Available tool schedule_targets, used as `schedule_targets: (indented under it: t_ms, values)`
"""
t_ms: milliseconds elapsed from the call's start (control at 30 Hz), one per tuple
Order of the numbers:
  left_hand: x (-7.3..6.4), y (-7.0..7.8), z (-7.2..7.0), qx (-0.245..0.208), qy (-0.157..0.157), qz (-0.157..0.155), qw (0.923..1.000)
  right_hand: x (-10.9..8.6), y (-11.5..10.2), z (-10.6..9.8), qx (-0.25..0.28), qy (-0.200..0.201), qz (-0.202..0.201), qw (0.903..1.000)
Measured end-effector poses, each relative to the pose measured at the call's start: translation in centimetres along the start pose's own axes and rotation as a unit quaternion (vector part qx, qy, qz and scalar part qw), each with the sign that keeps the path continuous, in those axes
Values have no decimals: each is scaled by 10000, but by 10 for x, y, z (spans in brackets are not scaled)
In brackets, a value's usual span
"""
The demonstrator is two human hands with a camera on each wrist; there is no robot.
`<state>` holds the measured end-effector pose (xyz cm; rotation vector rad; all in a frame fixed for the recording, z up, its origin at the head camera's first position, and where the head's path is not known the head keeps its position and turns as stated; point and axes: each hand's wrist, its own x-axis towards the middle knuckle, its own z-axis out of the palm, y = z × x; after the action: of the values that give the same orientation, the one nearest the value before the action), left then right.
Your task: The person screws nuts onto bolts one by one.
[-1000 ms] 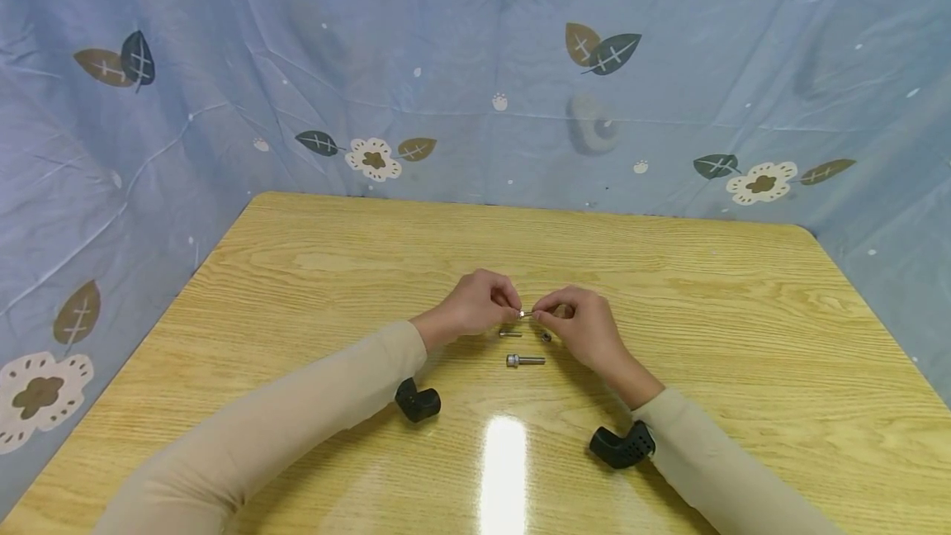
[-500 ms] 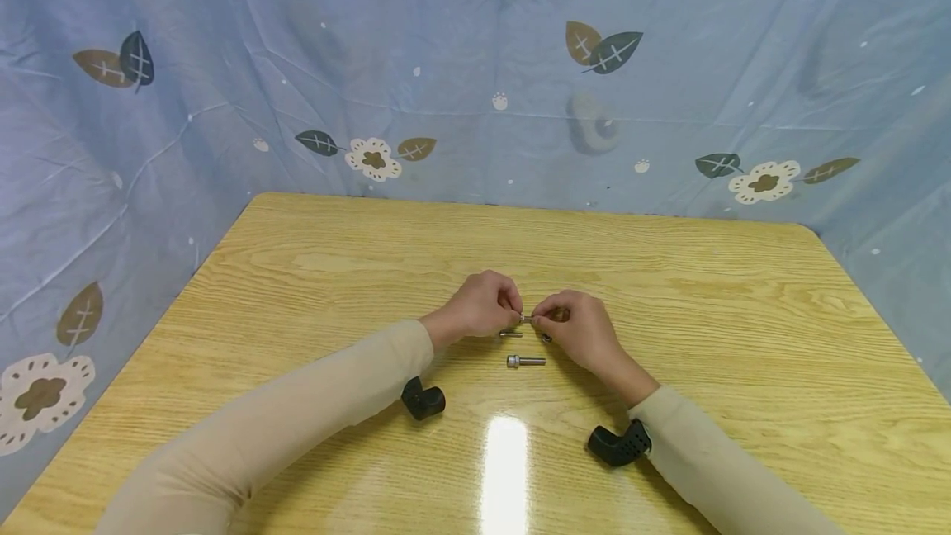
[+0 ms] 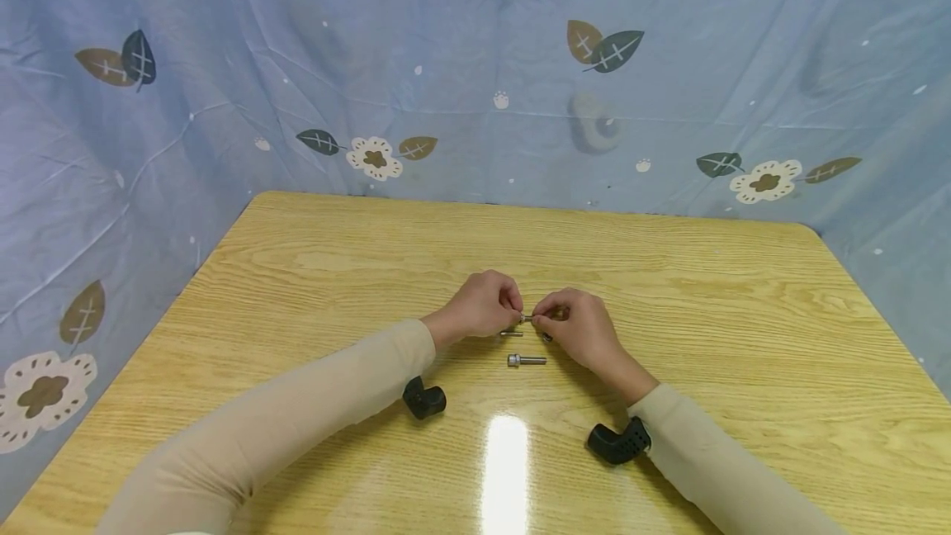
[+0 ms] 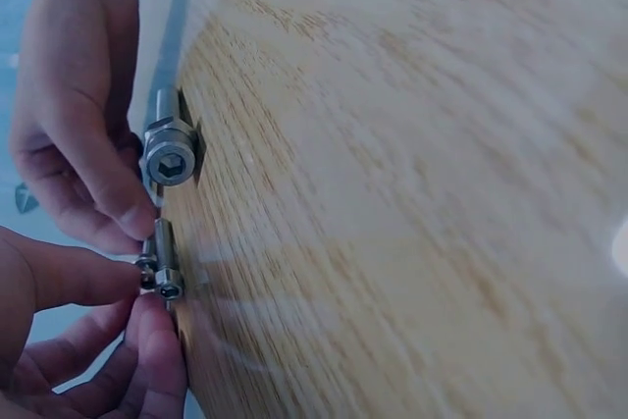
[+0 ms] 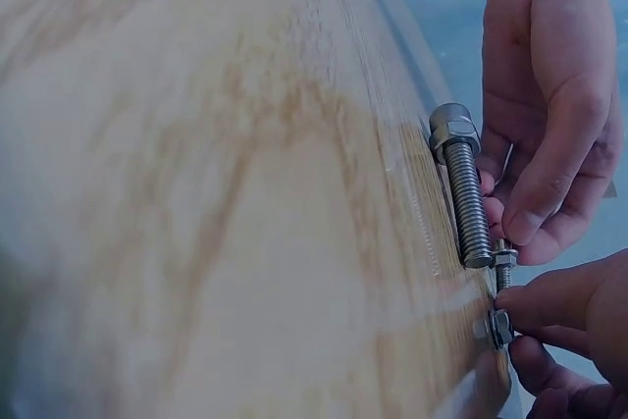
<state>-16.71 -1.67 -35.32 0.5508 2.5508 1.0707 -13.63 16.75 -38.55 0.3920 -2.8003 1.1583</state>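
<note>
Between thumb and fingers my left hand [image 3: 483, 304] pinches the head end of a small bolt with a nut on it [image 5: 504, 262]. My right hand [image 3: 583, 329] pinches that bolt's threaded end from the other side. Fingers hide both ends of it. Just nearer than the fingertips, a second small socket-head bolt [image 4: 167, 267] lies on the table. A loose nut [image 5: 498, 328] sits beside my right fingertips, partly covered in the head view. Closer to me lies a large socket-head bolt [image 3: 527, 360] with a nut up against its head.
The wood-grain table [image 3: 357, 246] extends around both hands, with a bright glare patch near its front. A blue patterned curtain [image 3: 475, 48] hangs behind and at the sides. Black wrist mounts [image 3: 425, 400] sit under both sleeves.
Both hands have come slightly nearer to me with the small bolt, and my right fingers cover more of the loose nut. The large bolt has stayed put.
</note>
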Motion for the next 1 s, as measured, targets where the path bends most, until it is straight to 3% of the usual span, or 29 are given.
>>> schedule_targets:
  t_ms: [433,733,1000]
  values:
    - [-9,-5,-3,145,142,38,9998,-6,1,-7,118,-62,78,9999]
    - [-19,-8,-5,-1,-75,-84,9999,-14,1,-14,172,-311,12,9994]
    - [-24,-9,-6,191,-271,262,9991,-20,1,-16,165,-490,-99,9986]
